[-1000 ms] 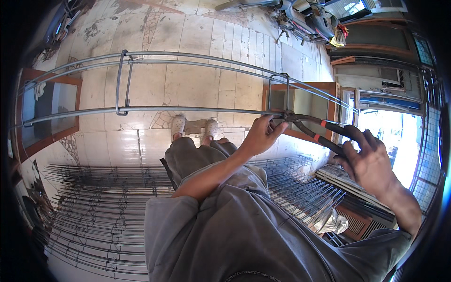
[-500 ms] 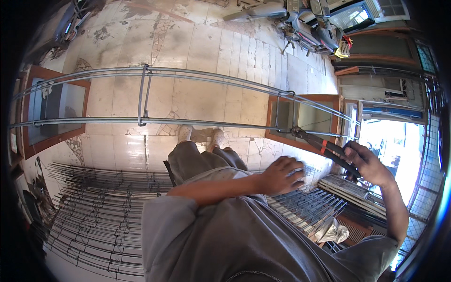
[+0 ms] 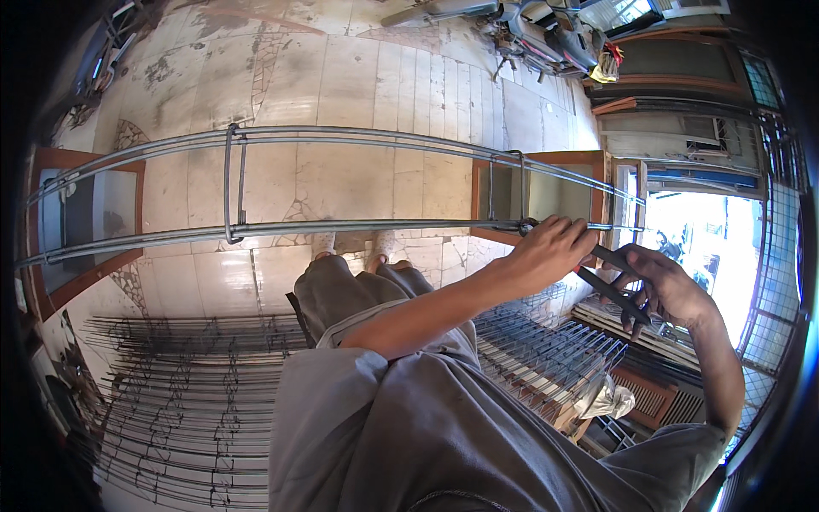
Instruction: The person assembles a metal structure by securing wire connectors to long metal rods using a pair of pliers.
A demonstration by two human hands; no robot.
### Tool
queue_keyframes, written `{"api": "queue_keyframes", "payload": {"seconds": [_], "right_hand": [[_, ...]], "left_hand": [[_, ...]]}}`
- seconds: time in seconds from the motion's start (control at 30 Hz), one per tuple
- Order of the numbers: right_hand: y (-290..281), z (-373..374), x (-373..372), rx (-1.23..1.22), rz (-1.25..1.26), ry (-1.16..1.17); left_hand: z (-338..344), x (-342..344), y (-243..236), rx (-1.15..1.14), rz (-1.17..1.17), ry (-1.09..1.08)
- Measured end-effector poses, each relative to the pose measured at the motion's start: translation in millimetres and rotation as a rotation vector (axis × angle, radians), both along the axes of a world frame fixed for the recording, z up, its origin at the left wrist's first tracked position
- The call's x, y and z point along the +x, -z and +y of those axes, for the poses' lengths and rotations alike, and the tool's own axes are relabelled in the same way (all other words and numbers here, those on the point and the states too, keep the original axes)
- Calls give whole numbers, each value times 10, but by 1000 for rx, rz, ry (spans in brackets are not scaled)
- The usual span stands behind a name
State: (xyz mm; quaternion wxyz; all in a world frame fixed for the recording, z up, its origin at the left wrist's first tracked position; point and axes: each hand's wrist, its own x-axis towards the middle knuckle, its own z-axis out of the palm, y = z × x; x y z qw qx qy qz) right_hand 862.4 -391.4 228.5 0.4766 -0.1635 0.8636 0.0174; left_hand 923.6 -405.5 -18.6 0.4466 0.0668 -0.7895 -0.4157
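A long steel rebar cage (image 3: 367, 225) spans the view from left to right, with square stirrups (image 3: 235, 183) around its bars. At the right-hand stirrup, my left hand (image 3: 550, 256) is closed over the near bars, its fingers curled down. What lies inside those fingers is hidden. My right hand (image 3: 674, 290) grips black-handled pincers (image 3: 630, 300) with a red band. Their two handles stand apart, with fingers around and between them. The pincers' middle is covered by my left hand; a dark piece, perhaps their head, shows beside the stirrup.
Finished rebar cages (image 3: 188, 401) are stacked at my lower left, and more bars and stirrups (image 3: 554, 341) lie at my right side. Wooden-framed panels (image 3: 92, 243) stand beneath the cage's ends. A motorcycle (image 3: 537, 38) is parked at the far right, near a bright doorway (image 3: 704, 230).
My left hand has moved up and right from its open pose onto the near bars and closed there. My right hand stays on the pincers, whose handles are now spread wider.
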Motion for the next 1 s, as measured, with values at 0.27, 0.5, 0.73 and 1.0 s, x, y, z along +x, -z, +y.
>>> {"api": "queue_keyframes", "payload": {"seconds": [0.27, 0.5, 0.73, 1.0], "right_hand": [[232, 385, 444, 99, 1033, -1689], [261, 376, -27, -58, 570, -1125], [410, 403, -359, -192, 447, -1011], [589, 541, -598, -270, 385, -928]], "left_hand": [[-167, 128, -61, 180, -59, 251], [278, 622, 286, 362, 456, -50], [296, 631, 454, 1208, 159, 14], [208, 390, 680, 1363, -15, 180]]}}
